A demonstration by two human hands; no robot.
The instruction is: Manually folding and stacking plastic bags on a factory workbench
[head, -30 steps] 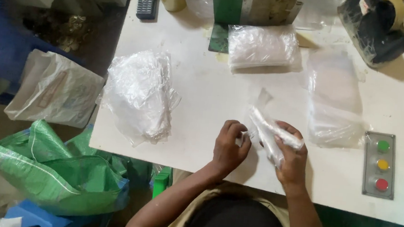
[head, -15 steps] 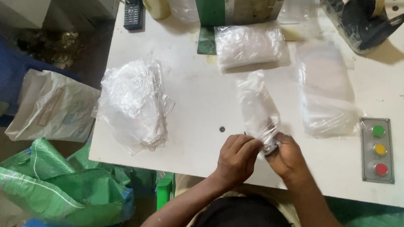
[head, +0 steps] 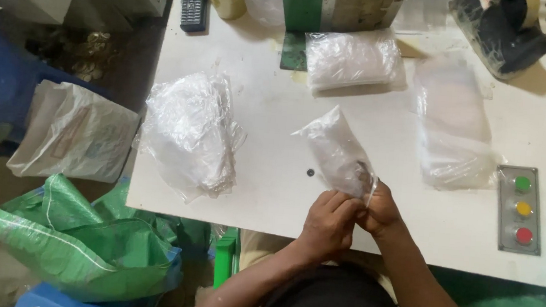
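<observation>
1. Near the front edge of the white worktop (head: 269, 199), two hands meet. The left hand (head: 327, 223) and the right hand (head: 383, 212) touch each other, and their fingers pinch the near end of one small clear bag (head: 337, 154).
2. That bag lies on the worktop and points away from the person.
3. Three more lots of clear plastic lie about: a crumpled pile (head: 190, 133) to the left, a neat stack (head: 353, 60) at the back, and flat bags (head: 456, 127) to the right.
4. One button box (head: 519, 209) sits at the right, with three buttons: green, yellow and red.
5. One black tape holder (head: 508, 29) and one phone (head: 194, 2) sit at the back.
6. On the floor are one green sack (head: 87, 242) and one white sack (head: 71, 132).
7. Nothing lies between the hands and the bag.
</observation>
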